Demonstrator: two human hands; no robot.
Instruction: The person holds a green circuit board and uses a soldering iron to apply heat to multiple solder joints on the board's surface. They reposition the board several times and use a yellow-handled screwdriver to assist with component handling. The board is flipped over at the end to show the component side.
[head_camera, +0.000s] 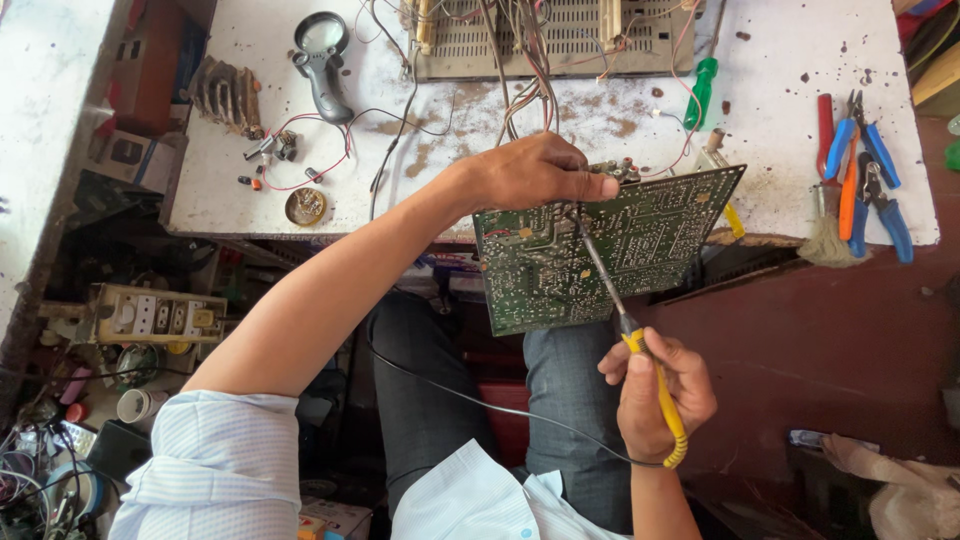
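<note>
A green circuit board (660, 230) is tilted up at the front edge of the white workbench (800, 120), solder side facing me. My left hand (530, 172) grips its top edge. My right hand (655, 392) holds a yellow-handled soldering iron (640, 345), whose metal tip touches the board near its upper middle. The iron's black cord runs back across my lap.
On the bench lie a black magnifying glass (322, 55), a beige chassis with loose wires (545, 40), a green screwdriver (702, 90), blue and orange pliers (865, 175), a brush (825, 235) and a small round tin (305, 206). Cluttered parts sit on the floor at left.
</note>
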